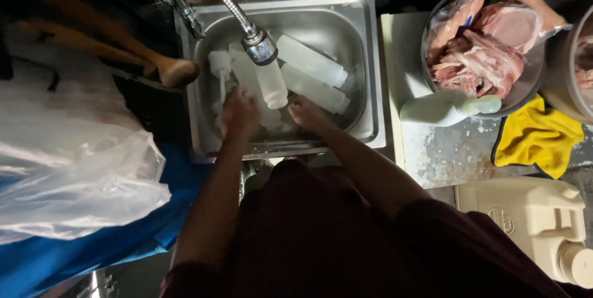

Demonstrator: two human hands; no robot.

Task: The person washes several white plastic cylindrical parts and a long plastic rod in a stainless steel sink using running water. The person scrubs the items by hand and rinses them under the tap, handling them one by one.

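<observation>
Both my hands are down in a small steel sink (370, 75). My left hand (239, 111) rests on a clear plastic squeeze bottle (247, 79) at the sink's left, next to a white brush-like piece (219, 66). My right hand (306, 113) sits at the near wall, close to the bottom of another clear bottle (272, 85) that stands under the flexible faucet head (259, 46). Two more clear bottles (312, 60) lie slanted at the right of the sink. Whether either hand grips anything is unclear.
A metal bowl of raw meat (488, 38) stands on the counter at right, with a pale green squeeze bottle (445, 108) lying before it. A yellow cloth (537, 140), a cream plastic jug (537, 218), a clear plastic bag (68, 174) and wooden handles (123, 45) surround the sink.
</observation>
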